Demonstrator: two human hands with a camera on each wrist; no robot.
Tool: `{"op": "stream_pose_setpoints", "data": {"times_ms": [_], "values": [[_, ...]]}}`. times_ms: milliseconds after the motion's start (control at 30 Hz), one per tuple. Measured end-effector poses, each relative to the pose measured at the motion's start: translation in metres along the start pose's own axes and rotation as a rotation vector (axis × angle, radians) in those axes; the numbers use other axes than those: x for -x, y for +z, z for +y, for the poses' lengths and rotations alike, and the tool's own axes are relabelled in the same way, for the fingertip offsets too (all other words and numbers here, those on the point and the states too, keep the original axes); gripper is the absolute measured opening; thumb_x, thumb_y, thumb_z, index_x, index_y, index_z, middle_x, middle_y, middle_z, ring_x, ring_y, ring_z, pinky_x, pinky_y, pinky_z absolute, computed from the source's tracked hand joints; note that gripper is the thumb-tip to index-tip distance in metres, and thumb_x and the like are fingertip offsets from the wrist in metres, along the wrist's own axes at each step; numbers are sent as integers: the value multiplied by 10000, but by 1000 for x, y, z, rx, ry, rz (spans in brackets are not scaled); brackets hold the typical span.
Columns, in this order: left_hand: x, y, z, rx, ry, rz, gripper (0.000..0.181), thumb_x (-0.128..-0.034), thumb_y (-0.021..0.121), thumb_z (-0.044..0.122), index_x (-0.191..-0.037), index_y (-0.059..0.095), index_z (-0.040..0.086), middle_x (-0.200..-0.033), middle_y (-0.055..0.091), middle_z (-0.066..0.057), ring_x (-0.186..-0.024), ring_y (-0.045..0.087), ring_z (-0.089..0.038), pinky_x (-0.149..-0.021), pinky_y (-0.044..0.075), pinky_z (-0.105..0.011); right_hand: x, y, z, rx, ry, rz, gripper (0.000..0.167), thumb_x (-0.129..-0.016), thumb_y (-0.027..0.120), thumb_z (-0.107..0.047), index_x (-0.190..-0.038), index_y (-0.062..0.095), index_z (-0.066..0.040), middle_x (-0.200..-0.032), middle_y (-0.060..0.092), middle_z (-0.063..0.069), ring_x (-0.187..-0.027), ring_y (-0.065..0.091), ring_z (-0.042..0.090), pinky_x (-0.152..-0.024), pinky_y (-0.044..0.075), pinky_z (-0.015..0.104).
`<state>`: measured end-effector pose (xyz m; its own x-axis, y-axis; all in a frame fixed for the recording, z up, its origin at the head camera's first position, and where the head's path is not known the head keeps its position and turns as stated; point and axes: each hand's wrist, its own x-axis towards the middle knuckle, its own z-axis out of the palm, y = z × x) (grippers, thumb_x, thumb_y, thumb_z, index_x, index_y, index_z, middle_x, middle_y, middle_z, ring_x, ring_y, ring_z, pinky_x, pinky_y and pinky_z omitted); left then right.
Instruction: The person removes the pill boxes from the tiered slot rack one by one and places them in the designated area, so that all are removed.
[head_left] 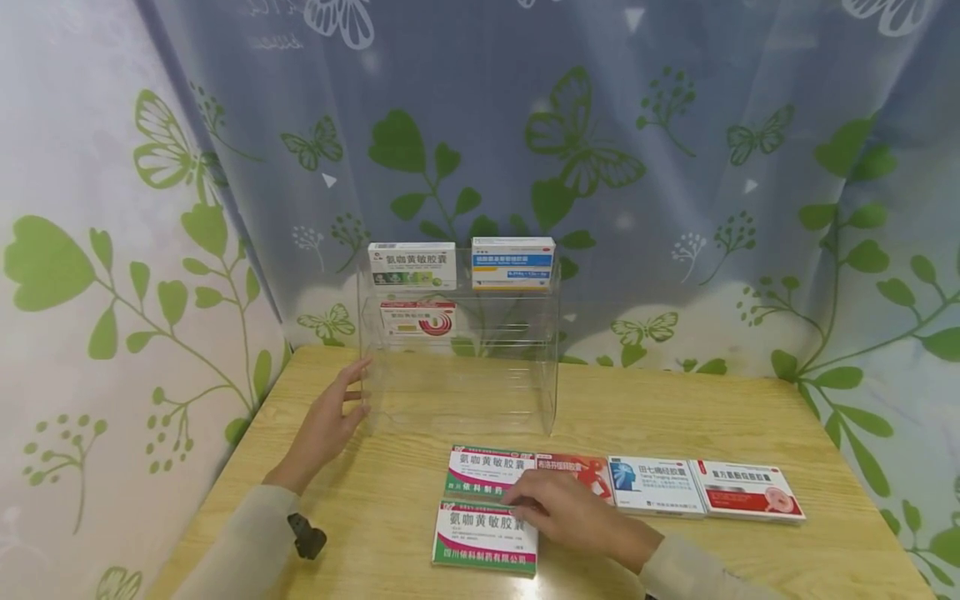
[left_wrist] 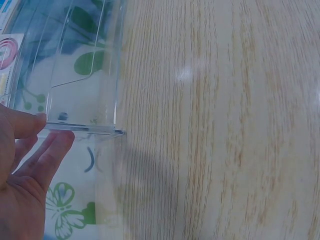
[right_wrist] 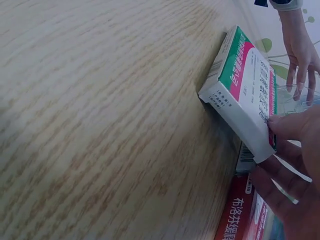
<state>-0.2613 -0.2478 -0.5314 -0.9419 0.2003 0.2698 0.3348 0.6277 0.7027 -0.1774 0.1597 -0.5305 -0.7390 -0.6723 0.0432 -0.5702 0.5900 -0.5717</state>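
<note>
Nearest on the tabletop (head_left: 637, 408), toward its near edge, was a green-and-pink capsule box (head_left: 480, 542), tilted, with the end by the right hand (head_left: 573, 515) raised. That hand's grip was narrow, thumb and fingers pinching the box at its far right corner. Just beyond, a row ran from left to right: a second green-and-pink box (head_left: 476, 473), a red ibuprofen capsule box (head_left: 577, 471) partly hidden by the right hand, a white-and-blue capsule box (head_left: 656, 487) and a white-and-red capsule box (head_left: 752, 492), all lying flat.

Farther off on the left, the left hand (head_left: 324, 432) held the left edge of a clear tiered display rack (head_left: 461, 400), its grip closed on the thin panel between thumb and fingers. On the rack's middle tier, at left, leaned a red-and-white capsule box (head_left: 408, 321); on the top tier stood a white-and-green box (head_left: 412, 265) at left and a white-and-blue box with an orange stripe (head_left: 512, 265) at right. Behind hung a curtain (head_left: 465, 75) printed with green leaves and butterflies.
</note>
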Motion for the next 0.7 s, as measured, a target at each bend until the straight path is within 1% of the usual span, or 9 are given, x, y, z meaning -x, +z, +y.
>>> {"op": "stream_pose_setpoints", "data": {"times_ms": [100,200,233,367,467,500,567,633,700], "values": [[0,-1,1,-8,7,6,812,-1041,674,-60,-1718,307,198,-1629,479,-293,-1288,678,-512,-961,647,-626,0,1,-1,23,9,-1,156,-1064,729,-204,-1198,808,-214,-1123,762,-135,-1026,656,-27,-902,619,227],[0,-1,1,-8,9,10,794,-1039,670,-72,-1710,315,159,-1627,479,-299,-1286,677,-515,-956,649,-623,1,1,-1,67,-9,18,154,-1052,746,-208,-1192,809,-224,-1129,752,-149,-1043,654,-9,-911,621,249],[0,-1,2,-5,9,10,790,-1038,669,-76,-1708,319,151,-1627,478,-301,-1286,677,-516,-957,649,-622,2,1,0,87,-23,29,156,-1047,753,-214,-1192,808,-235,-1139,747,-154,-1066,658,6,-973,625,295],[0,-1,2,4,2,7,784,-1040,663,-81,-1706,324,156,-1632,474,-299,-1293,673,-513,-968,646,-622,4,0,4,156,-88,92,166,-1027,788,-268,-1191,808,-277,-1237,719,-144,-1185,640,82,-1058,601,407],[0,-1,2,-2,4,9,795,-1040,663,-80,-1710,320,174,-1629,475,-306,-1290,674,-516,-965,647,-621,4,-2,10,178,-124,129,189,-1015,806,-313,-1201,803,-284,-1376,687,-79,-1316,608,165,-1084,588,460],[1,-1,2,-4,5,10,800,-1038,665,-80,-1711,319,180,-1626,477,-308,-1288,676,-515,-962,649,-619,5,-3,12,179,-135,131,202,-1014,807,-319,-1213,802,-282,-1427,673,-51,-1370,595,209,-1116,573,497],[1,0,2,-7,8,11,806,-1037,666,-81,-1712,316,185,-1622,480,-313,-1285,678,-516,-954,653,-614,6,-4,16,171,-144,107,253,-1013,805,-342,-1260,796,-287,-1530,625,-12,-1479,531,292,-1175,529,565],[1,0,1,-9,13,11,807,-1037,665,-80,-1714,312,183,-1618,479,-319,-1282,678,-517,-947,656,-608,7,-4,19,160,-161,46,335,-1019,789,-376,-1344,776,-296,-1624,560,25,-1574,430,376,-1233,447,653],[1,0,2,-9,9,8,807,-1041,664,-73,-1716,308,189,-1621,477,-317,-1285,678,-514,-946,658,-603,8,-3,21,153,-168,-21,387,-1032,758,-427,-1405,748,-323,-1686,499,25,-1630,330,416,-1262,374,709]]}}
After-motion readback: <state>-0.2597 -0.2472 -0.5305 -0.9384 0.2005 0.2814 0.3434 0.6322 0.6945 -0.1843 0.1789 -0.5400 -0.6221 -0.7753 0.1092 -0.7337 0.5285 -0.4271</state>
